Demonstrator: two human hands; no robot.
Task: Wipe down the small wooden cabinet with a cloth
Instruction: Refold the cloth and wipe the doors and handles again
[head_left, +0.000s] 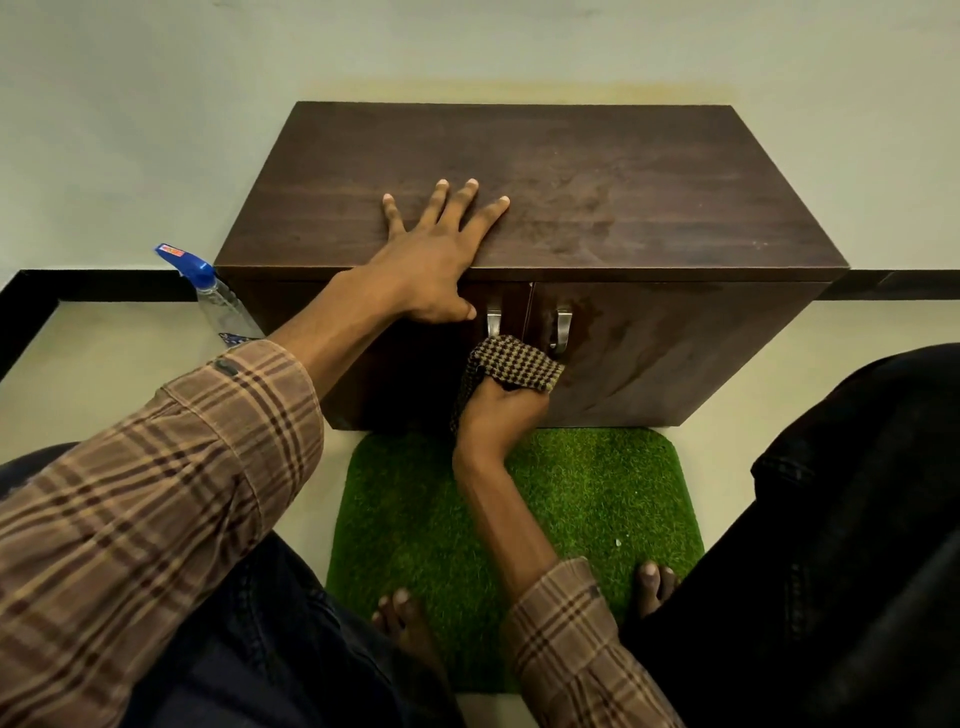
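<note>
Cabinet, small and of dark wood, stands on the pale floor against the wall, its two front doors closed and facing the person. Left hand lies flat on the top panel near the front edge, fingers straight and spread, thumb hooked over the edge onto the left door; it holds nothing and appears to steady the unit. Right hand grips a bunched checked cloth, fingers curled round it, and presses it to the door fronts just below the two metal handles, about where the doors meet. Judged step in hand: wiping the front face, central area. The top panel shows faint smears to the right of the left hand, and the right door carries streaks, so both appear to need more passes. Next move likely calls for carrying the cloth across the right door with firm, even pressure, working round the handles without snagging. Spray bottle stands at the left side of the cabinet; a green grass mat lies before it.
</note>
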